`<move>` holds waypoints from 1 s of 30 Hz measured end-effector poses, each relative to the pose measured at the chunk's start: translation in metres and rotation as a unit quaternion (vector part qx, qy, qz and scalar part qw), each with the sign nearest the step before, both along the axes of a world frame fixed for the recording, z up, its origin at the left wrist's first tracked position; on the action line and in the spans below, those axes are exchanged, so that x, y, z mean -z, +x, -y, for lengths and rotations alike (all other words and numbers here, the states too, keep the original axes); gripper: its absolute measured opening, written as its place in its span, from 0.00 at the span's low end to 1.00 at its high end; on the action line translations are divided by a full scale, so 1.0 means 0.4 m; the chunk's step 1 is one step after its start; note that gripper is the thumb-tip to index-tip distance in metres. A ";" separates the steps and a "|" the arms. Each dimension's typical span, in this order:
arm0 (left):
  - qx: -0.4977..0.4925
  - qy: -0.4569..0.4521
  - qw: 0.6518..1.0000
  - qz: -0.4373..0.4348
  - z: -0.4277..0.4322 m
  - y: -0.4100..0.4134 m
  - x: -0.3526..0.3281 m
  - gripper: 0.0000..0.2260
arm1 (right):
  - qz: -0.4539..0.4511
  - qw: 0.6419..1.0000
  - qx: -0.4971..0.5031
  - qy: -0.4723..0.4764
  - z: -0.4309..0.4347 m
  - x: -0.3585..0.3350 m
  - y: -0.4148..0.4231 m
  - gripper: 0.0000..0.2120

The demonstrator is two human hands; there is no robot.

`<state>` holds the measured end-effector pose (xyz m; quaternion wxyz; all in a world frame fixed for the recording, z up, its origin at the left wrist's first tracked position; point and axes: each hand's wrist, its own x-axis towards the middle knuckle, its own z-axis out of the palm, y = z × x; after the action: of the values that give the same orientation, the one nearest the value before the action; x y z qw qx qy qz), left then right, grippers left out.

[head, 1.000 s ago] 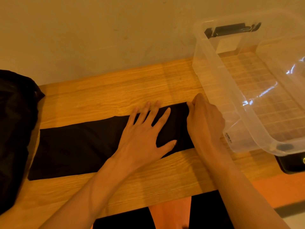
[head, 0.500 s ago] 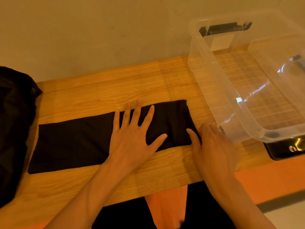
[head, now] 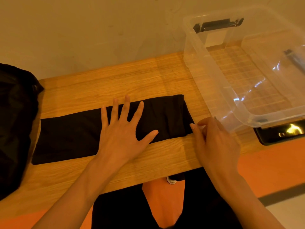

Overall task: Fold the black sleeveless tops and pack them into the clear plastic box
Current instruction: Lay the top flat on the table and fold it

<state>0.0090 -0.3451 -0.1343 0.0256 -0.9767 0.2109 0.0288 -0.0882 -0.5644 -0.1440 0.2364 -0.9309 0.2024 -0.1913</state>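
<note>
A black sleeveless top [head: 71,134], folded into a long narrow strip, lies across the wooden table [head: 102,85]. My left hand [head: 125,128] presses flat on its middle with fingers spread. My right hand [head: 212,139] is at the strip's right near corner, thumb and fingertips touching the cloth edge; whether it pinches the cloth is unclear. The clear plastic box [head: 203,75] stands at the right, with nothing inside. A heap of black tops [head: 14,121] sits at the left edge.
A wall runs close behind the table. A black glossy object [head: 280,134] lies under the box's near corner. The box has a black latch [head: 217,24] on its far rim. My legs in black show below the table edge over an orange floor [head: 267,167].
My right hand slid from the strip's far right corner down to its near right corner. My left hand stayed flat on the cloth, shifting slightly left.
</note>
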 end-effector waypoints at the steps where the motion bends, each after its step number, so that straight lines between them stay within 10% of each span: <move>1: -0.007 0.005 1.000 -0.001 -0.006 -0.004 0.008 0.42 | 0.006 1.000 0.010 0.021 -0.004 -0.005 -0.007 0.14; 23: -0.006 -0.011 1.000 -0.002 0.007 -0.021 0.040 0.42 | 0.034 0.969 0.000 0.244 -0.004 -0.032 -0.005 0.06; 30: -0.008 -0.008 1.000 -0.004 0.009 -0.022 0.039 0.43 | -0.056 0.997 0.018 0.039 -0.023 -0.016 -0.011 0.08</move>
<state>0.0003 -0.3485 -0.1500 0.0171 -0.9784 0.2035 0.0316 -0.0925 -0.5552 -0.1374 0.2576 -0.9264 0.2391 -0.1347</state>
